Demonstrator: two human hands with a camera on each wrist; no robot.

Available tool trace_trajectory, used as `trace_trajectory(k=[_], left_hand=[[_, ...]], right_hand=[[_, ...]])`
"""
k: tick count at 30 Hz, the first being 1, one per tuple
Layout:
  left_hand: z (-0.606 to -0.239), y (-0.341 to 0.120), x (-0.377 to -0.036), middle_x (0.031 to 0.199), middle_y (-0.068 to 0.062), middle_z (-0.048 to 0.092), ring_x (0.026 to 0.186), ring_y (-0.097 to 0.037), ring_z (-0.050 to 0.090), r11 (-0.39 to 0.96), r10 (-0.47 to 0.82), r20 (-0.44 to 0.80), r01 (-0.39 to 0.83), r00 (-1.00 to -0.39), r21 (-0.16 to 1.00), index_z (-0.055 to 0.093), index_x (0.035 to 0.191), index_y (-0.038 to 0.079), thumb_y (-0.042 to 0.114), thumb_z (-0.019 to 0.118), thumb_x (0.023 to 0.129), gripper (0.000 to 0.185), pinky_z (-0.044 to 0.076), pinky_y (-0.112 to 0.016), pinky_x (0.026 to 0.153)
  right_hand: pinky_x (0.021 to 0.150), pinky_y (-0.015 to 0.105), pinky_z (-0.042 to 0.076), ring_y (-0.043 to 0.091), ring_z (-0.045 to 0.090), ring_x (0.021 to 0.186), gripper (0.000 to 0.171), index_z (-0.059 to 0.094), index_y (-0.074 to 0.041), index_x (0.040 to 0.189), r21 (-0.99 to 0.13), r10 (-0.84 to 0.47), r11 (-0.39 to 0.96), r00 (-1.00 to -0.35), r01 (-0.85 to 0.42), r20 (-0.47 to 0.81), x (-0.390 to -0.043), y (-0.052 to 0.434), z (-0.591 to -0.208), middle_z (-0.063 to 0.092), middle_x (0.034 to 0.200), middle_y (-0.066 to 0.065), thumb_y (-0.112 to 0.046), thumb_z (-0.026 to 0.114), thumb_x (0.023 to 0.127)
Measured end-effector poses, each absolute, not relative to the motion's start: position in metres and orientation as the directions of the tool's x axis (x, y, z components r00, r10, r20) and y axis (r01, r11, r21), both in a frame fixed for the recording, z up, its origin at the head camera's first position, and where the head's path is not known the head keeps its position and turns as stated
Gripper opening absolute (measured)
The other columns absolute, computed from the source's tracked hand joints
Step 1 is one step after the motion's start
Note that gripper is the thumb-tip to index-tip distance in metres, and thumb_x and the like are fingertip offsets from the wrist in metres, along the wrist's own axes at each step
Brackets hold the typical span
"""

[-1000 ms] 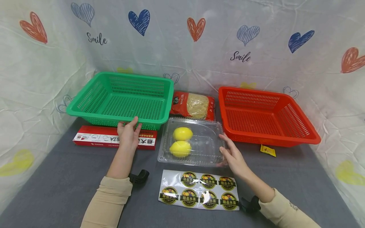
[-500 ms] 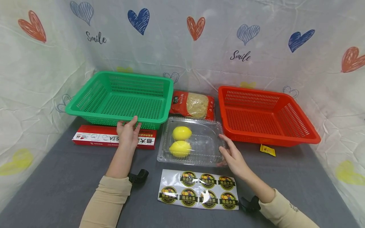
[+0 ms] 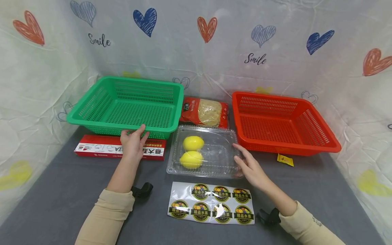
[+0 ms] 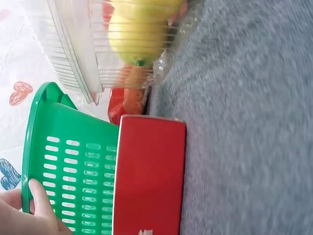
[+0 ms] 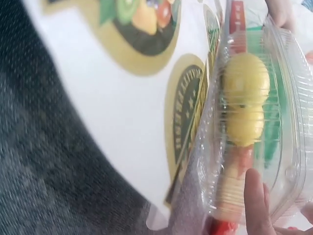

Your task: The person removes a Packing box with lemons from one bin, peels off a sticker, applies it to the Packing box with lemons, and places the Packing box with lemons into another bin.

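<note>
No shift since earlier | left hand (image 3: 132, 142) fingers extended on green basket (image 3: 92, 114) rim | right hand (image 3: 249, 166) flat against closed clamshell (image 3: 220, 153) | lemons (image 3: 193, 151) boxed, sticker sheet (image 3: 211, 203) untouched

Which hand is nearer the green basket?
Left. The left hand touches the green basket at its front rim, over the red box. The right hand is apart from it, at the clear clamshell.

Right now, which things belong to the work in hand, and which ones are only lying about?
In hand:
left hand touching the green basket rim
right hand against the clear box holding two lemons

Lying about:
red carton
noodle packet
red basket
sticker sheet
yellow sachet
</note>
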State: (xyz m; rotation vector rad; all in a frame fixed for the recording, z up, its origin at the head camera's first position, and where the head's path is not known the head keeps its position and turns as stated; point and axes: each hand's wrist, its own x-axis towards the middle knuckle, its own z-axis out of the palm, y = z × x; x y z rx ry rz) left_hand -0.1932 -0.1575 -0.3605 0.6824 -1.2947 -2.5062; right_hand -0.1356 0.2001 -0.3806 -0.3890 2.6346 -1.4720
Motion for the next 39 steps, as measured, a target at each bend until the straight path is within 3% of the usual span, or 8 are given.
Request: trace_trajectory(k=[3,7,15,23,34,39], left_hand=[[-0.36,-0.16,-0.192,0.11,-0.005,0.036,0.105,-0.015,0.05,-0.566,-0.384,-0.293,-0.027,-0.876,0.824,0.029,0.12,0.007,0.007,0.058,0.088,0.044,0.047,-0.026,0.086],[-0.359,-0.163,-0.189,0.112,-0.003,0.037,0.103,-0.014,0.049,-0.544,-0.321,-0.301,-0.085,-0.898,0.835,0.023,0.128,0.007,0.013,0.059,0.088,0.054,0.046,-0.026,0.088],[-0.356,-0.169,-0.177,0.11,-0.005,0.041,0.098,-0.013,0.051,-0.415,-0.187,-0.299,-0.201,-0.936,0.888,0.016,0.133,0.006,0.018,0.054,0.092,0.058,0.048,-0.025,0.084],[-0.354,-0.173,-0.159,0.116,-0.008,0.043,0.096,-0.013,0.053,-0.271,-0.064,-0.31,-0.282,-0.949,0.92,0.024,0.132,0.003,0.018,0.051,0.094,0.05,0.049,-0.028,0.082],[-0.354,-0.164,-0.136,0.114,-0.019,0.044,0.099,-0.024,0.05,-0.004,0.072,-0.229,-0.23,-0.971,0.973,0.032,0.127,-0.007,0.013,0.048,0.095,0.041,0.05,-0.033,0.081],[-0.356,-0.16,-0.126,0.109,-0.018,0.047,0.094,-0.024,0.051,0.036,0.105,-0.228,-0.225,-0.968,0.974,0.035,0.123,-0.006,0.01,0.048,0.094,0.036,0.051,-0.035,0.08]], right_hand=[[0.053,0.032,0.048,0.02,0.054,0.062,0.046,0.033,-0.015,0.141,-0.826,-0.257,0.532,-0.965,-0.188,0.054,-0.136,0.203,-0.379,0.053,0.1,0.017,-0.018,0.047,0.097],[0.058,0.031,0.052,0.025,0.06,0.076,0.045,0.034,-0.012,0.14,-0.845,-0.247,0.5,-0.967,-0.187,0.068,-0.135,0.208,-0.377,0.044,0.13,0.018,-0.016,0.046,0.097],[0.062,0.029,0.054,0.028,0.057,0.083,0.044,0.037,-0.01,0.139,-0.856,-0.227,0.481,-0.97,-0.19,0.088,-0.129,0.215,-0.374,0.047,0.128,0.014,-0.016,0.047,0.096],[0.061,0.026,0.053,0.027,0.062,0.086,0.042,0.039,-0.006,0.136,-0.816,-0.23,0.507,-0.956,-0.277,0.182,-0.12,0.221,-0.369,0.043,0.135,0.016,-0.01,0.048,0.095],[0.057,0.029,0.052,0.015,0.06,0.078,0.046,0.043,-0.011,0.135,-0.753,-0.235,0.529,-0.92,-0.392,0.313,-0.104,0.218,-0.362,0.054,0.12,0.013,-0.001,0.053,0.091],[0.057,0.031,0.053,0.019,0.059,0.077,0.045,0.044,-0.008,0.133,-0.765,-0.253,0.5,-0.913,-0.407,0.321,-0.097,0.214,-0.362,0.055,0.116,0.013,-0.001,0.054,0.09]])
